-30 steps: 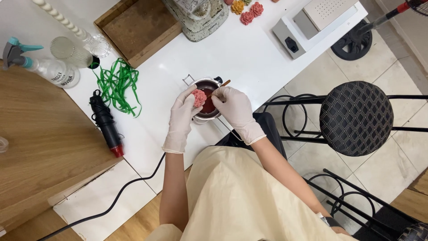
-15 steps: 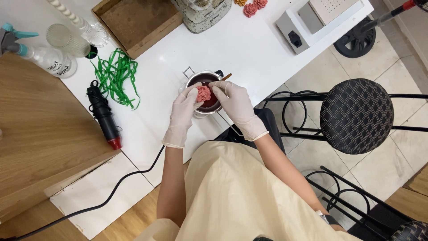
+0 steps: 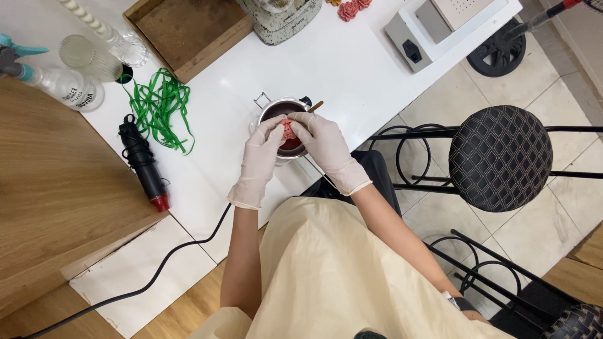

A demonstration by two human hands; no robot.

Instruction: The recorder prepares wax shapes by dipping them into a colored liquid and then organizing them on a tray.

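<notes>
Both my hands wear pale gloves and meet over a small metal pot [image 3: 271, 110] of dark red liquid on the white table [image 3: 352, 69]. My left hand [image 3: 262, 157] and my right hand [image 3: 323, 144] pinch a small pink-red flower-shaped piece [image 3: 288, 130] between their fingertips, just above the pot. A wooden stick [image 3: 316, 105] pokes out over the pot's far rim.
A black heat gun [image 3: 143, 162] with a red tip lies left, its cord trailing off the table. Green ribbon [image 3: 161, 107], a spray bottle [image 3: 59, 85], a glass [image 3: 88, 58] and a wooden tray [image 3: 188, 28] sit at the back left. A black stool [image 3: 499, 157] stands right.
The view has shifted slightly. My hands stay over the pot, and my fingers have closed in more tightly around the pink-red piece.
</notes>
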